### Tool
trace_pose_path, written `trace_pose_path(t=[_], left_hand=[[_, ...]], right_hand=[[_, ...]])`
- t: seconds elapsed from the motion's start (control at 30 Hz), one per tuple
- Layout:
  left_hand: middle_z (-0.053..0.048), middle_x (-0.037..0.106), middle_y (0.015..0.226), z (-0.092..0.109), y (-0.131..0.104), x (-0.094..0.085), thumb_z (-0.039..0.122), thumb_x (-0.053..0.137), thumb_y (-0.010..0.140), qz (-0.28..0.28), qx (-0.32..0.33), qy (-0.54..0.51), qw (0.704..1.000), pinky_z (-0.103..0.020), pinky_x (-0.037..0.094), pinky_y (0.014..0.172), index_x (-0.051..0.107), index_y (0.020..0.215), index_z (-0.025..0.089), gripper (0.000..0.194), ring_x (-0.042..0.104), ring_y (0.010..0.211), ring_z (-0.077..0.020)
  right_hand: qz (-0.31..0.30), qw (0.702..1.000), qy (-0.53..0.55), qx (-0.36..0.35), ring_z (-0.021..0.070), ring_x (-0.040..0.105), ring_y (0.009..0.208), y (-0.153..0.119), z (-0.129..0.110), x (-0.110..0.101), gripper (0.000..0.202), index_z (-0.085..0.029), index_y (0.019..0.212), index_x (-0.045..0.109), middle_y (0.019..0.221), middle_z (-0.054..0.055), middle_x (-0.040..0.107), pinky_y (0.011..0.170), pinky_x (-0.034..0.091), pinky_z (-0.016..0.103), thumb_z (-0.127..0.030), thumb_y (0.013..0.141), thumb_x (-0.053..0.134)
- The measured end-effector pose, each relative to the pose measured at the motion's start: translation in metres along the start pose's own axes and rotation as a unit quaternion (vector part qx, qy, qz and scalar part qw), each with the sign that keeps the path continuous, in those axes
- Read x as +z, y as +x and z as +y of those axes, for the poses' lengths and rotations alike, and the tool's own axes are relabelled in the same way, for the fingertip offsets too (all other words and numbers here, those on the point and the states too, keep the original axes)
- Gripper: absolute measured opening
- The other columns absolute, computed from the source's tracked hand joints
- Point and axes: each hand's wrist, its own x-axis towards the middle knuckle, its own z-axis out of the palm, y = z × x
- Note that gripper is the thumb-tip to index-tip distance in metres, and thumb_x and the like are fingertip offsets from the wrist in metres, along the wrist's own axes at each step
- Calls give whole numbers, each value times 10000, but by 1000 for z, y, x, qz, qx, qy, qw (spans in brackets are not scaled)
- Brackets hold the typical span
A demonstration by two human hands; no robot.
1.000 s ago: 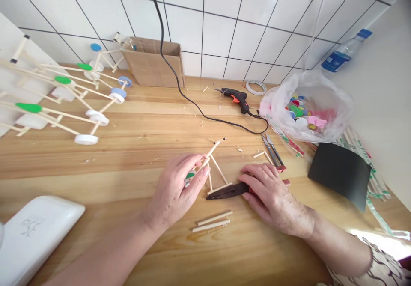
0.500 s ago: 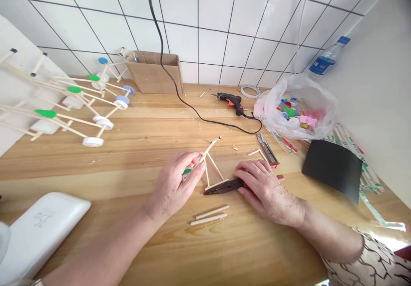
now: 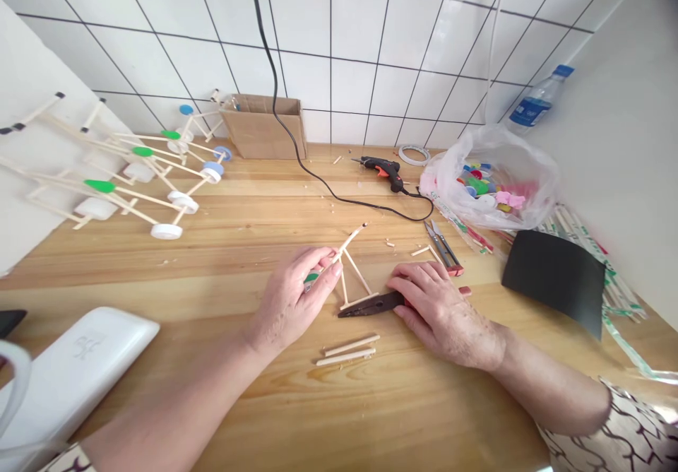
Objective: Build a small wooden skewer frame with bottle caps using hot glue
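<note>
My left hand (image 3: pixel 294 288) pinches a stick frame (image 3: pixel 359 272); my right hand (image 3: pixel 442 309) is wrapped round pliers (image 3: pixel 373 305), their jaws just beside the frame's lower end. Taking that frame, a little below my view's centre, as the dial's hub, the wooden surface (image 3: pixel 254 401) meets a tiled wall (image 3: pixel 354 76) at twelve. I see stick models (image 3: pixel 142 152) crowding ten, a cardboard box (image 3: pixel 268 135) at eleven, a plastic bag (image 3: pixel 449 164) at two, a black sheet (image 3: pixel 554 278) at three. My widest stretch runs toward six, past two loose sticks (image 3: pixel 345 357).
</note>
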Motion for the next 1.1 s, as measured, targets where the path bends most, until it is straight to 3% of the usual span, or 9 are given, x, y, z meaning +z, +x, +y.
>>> trace_pose_path(t=[1.1], left_hand=[[-53, 656, 907, -3, 0, 2, 379, 496, 879, -8, -17, -14, 1000, -259, 488, 779, 615, 979, 164, 265, 600, 832, -157]], right_hand=[[-5, 1000, -13, 2, 263, 517, 969, -1, 1, 4, 257, -129, 1083, 586, 1083, 142, 581, 856, 406, 441, -184, 846, 503]])
